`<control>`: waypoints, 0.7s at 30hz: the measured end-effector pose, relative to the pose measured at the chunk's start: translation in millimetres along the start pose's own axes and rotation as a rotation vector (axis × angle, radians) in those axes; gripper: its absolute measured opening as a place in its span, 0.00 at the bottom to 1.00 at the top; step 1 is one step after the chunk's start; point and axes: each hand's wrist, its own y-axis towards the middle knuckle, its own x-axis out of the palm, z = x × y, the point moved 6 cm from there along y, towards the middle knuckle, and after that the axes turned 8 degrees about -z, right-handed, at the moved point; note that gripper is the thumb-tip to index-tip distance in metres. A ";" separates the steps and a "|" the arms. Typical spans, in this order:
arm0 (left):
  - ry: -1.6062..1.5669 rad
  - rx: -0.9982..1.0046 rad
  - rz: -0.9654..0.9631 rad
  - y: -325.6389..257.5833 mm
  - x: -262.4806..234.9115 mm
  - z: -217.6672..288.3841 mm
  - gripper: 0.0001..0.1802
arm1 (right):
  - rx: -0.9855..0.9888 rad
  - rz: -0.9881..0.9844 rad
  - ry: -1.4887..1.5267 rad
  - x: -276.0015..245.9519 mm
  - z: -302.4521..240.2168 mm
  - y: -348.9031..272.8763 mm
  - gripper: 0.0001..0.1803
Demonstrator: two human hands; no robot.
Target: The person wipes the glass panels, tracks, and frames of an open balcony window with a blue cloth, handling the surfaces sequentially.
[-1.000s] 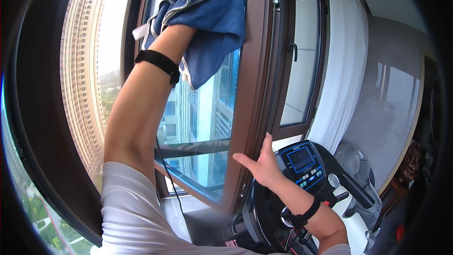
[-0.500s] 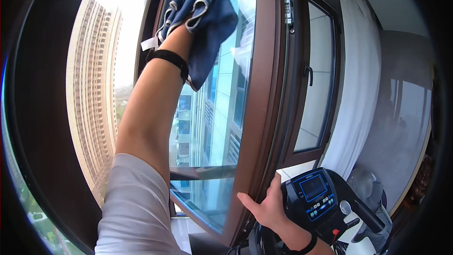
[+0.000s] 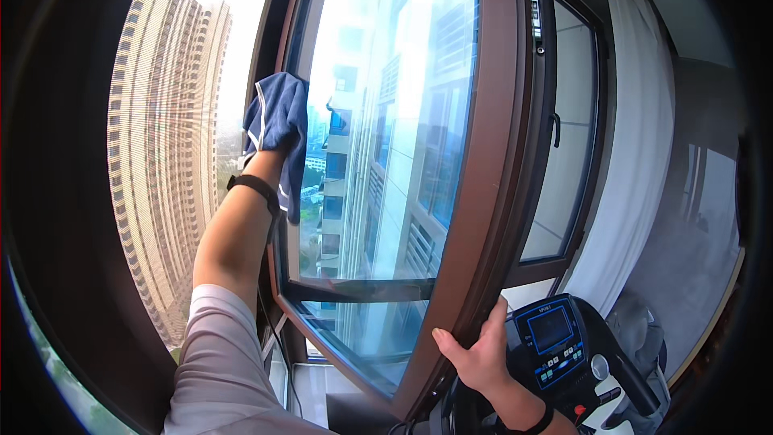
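Observation:
A dark blue cloth (image 3: pixel 280 113) with pale edging is draped over my left hand (image 3: pixel 269 163), hiding its fingers. Cloth and hand are at the far left edge of an opened window sash, by its brown frame. The sash's glass pane (image 3: pixel 394 137) shows reflections and buildings beyond. Low on the near side, my right hand (image 3: pixel 481 354) grips the edge of the brown window frame (image 3: pixel 501 113), thumb on the face toward me and fingers along the other side.
Close to my right hand stands a treadmill console (image 3: pixel 551 342) with a screen and buttons. Behind it are another window with a black handle (image 3: pixel 555 130), a white curtain (image 3: pixel 626 137) and a grey wall. A mesh screen (image 3: pixel 161 177) with a tall building behind it is at the left.
My left hand has carried the cloth down and left, from the upper pane to the frame's far edge. My right hand keeps its hold, while the view has shifted slightly.

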 end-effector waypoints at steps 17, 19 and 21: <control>-0.262 0.735 0.132 115.5 -134.5 339.6 0.25 | 0.077 0.028 -0.025 -15.1 12.1 6.2 0.43; -0.299 0.738 0.143 137.3 -135.3 341.0 0.23 | 0.131 0.139 -0.044 -20.0 4.8 1.9 0.40; -0.282 0.727 0.155 161.1 -140.6 336.2 0.21 | 0.114 0.123 -0.139 -20.9 -4.3 3.4 0.41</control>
